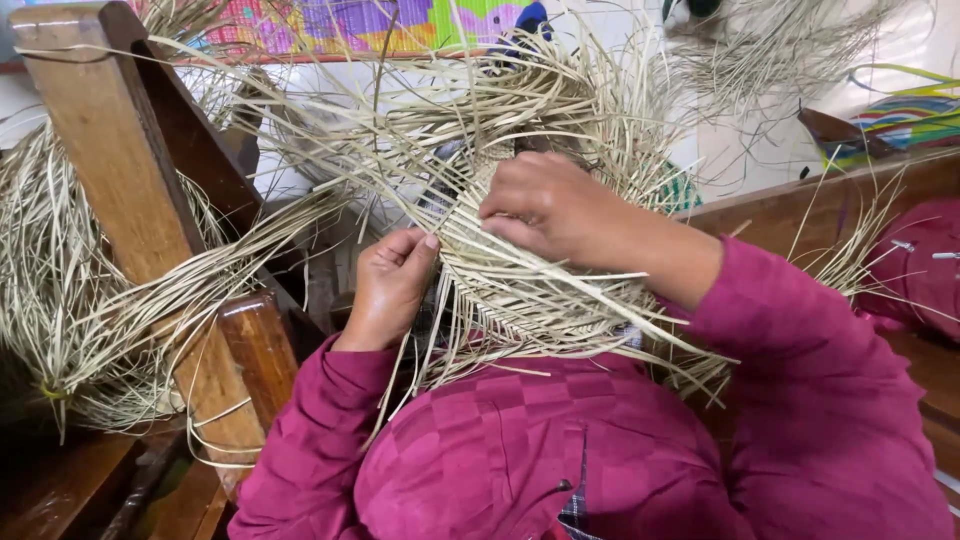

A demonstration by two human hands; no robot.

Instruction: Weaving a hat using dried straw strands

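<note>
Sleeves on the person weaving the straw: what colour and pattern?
Magenta sleeves with a woven checkerboard texture, clearest in the head view.

Woven straw piece (520, 290) at centre, resting over the lap. Left hand (392, 285) at its left edge, right hand (555, 210) on top, near the middle. Loose strands (480, 110) fanning out behind and to both sides. Wooden post (120, 170) to the left, straw bundle (50, 300) further left. Wooden bench (800, 205) to the right, cushion (915, 265) on it.
</note>
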